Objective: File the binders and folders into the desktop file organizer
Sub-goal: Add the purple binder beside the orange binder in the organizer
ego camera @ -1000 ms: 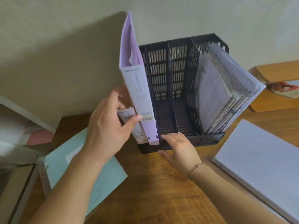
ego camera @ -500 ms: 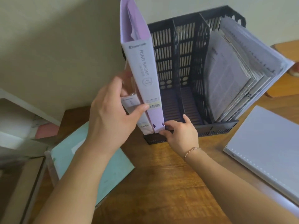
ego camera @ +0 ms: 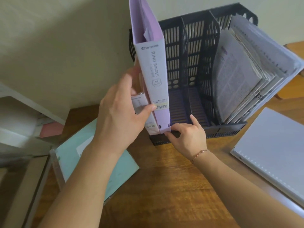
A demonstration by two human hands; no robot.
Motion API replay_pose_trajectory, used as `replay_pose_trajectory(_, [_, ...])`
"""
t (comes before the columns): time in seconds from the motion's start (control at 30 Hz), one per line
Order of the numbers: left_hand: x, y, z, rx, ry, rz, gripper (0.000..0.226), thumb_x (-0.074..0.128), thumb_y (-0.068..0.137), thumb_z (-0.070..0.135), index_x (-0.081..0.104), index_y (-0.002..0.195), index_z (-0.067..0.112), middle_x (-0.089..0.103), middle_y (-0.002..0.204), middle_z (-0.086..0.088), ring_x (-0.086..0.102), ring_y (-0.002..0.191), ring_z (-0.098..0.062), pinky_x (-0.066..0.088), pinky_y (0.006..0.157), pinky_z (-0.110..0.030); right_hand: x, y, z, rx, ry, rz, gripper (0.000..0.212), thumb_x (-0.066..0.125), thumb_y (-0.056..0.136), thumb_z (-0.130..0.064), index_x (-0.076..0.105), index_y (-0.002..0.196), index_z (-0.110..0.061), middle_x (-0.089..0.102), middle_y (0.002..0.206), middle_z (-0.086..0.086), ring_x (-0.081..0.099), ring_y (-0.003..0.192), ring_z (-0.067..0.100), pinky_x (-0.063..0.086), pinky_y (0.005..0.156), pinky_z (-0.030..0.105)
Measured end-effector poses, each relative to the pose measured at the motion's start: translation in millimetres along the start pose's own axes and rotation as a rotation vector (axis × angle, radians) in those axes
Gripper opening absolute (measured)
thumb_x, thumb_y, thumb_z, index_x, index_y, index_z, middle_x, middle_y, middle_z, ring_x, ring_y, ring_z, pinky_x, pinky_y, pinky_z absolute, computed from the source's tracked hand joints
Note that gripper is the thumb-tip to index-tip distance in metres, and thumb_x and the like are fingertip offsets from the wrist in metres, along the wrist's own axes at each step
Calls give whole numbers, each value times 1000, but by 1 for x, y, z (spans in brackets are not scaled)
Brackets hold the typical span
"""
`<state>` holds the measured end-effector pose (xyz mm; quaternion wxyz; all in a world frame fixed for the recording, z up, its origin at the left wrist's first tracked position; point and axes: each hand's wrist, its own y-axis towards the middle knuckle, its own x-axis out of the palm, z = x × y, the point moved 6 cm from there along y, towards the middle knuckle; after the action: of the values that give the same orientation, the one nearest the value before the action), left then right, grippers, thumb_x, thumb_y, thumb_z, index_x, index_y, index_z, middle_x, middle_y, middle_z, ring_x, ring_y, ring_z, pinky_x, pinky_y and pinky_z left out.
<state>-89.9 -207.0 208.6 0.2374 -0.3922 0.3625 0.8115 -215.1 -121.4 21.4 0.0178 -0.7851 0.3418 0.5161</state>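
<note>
At left end of black organizer (ego camera: 194, 46), purple binder (ego camera: 153, 76) stands upright, not fully in. Left hand (ego camera: 121, 111) grips binder side, keeps it straight. Right hand (ego camera: 187, 135) pinches binder bottom corner, guiding it into slot.

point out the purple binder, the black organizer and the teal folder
purple binder (ego camera: 153, 76), head view, on its spine by the printed label
black organizer (ego camera: 194, 43), head view, on the slotted back wall of a middle slot
teal folder (ego camera: 118, 171), head view, on its flat cover left of the left forearm
</note>
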Motion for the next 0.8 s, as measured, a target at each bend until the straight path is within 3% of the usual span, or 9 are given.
replay_pose_trajectory(0.13, [2,-1,1,-57,-10,-45,59,82,75,26,29,102,28,38,82,16,45,81,-7,33,61,-9,0,-2,4,-121,14,29,13,66,88,-31,76,94,-25,75,79,-6,69,72,11,28,116,46])
replay_pose_trajectory(0.2, [1,-2,4,-71,-25,-52,63,81,76,23,31,115,28,45,89,13,48,87,-7,42,71,-11,-1,-5,4,-184,5,33,12,67,88,-25,76,95,-22,75,82,-5,69,72,12,34,112,51])
replay_pose_trajectory(0.27, [0,-3,8,-68,-26,-46,98,80,76,18,10,143,33,56,106,2,55,97,-10,49,85,-27,0,-10,5,-237,-41,0,14,67,87,-21,75,99,-20,74,86,-3,70,75,15,38,108,54])
replay_pose_trajectory(0.33, [-3,-4,14,-36,31,-51,118,80,75,17,-12,146,39,59,115,-5,59,101,-15,50,90,-37,-8,-11,5,-309,-100,-50,18,67,85,-19,74,102,-19,73,95,-1,70,80,20,41,104,54])
replay_pose_trajectory(0.43, [-7,-3,14,-33,33,-103,126,82,72,32,-19,146,44,60,111,-2,60,103,-17,52,91,-44,-72,18,-14,-400,77,72,23,60,85,-14,73,103,-19,72,107,0,69,94,21,48,96,46])
replay_pose_trajectory(0.53, [-9,-1,10,-78,11,-103,115,80,70,49,-4,149,45,60,109,1,59,104,-20,51,88,-43,-185,70,-61,-637,351,394,28,53,93,-13,65,112,3,67,110,10,63,101,20,47,92,32])
replay_pose_trajectory(0.6, [-4,1,9,-70,47,-78,98,76,72,54,19,150,40,63,116,0,56,109,-20,50,89,-42,-232,106,-96,-864,282,455,42,45,100,-24,60,112,12,65,106,19,62,97,27,46,88,33])
replay_pose_trajectory(0.7, [2,2,8,-8,92,-49,68,74,76,49,49,136,26,65,121,1,55,111,-21,51,89,-42,-222,147,-134,-1009,61,107,63,29,102,-44,64,92,7,65,93,25,61,90,39,48,79,47])
replay_pose_trajectory(0.8, [3,1,7,-9,45,-55,62,76,77,40,53,131,22,65,123,-1,55,112,-21,48,91,-37,-200,157,-139,-910,218,-22,64,34,102,-42,59,65,5,58,63,19,58,69,37,46,65,43])
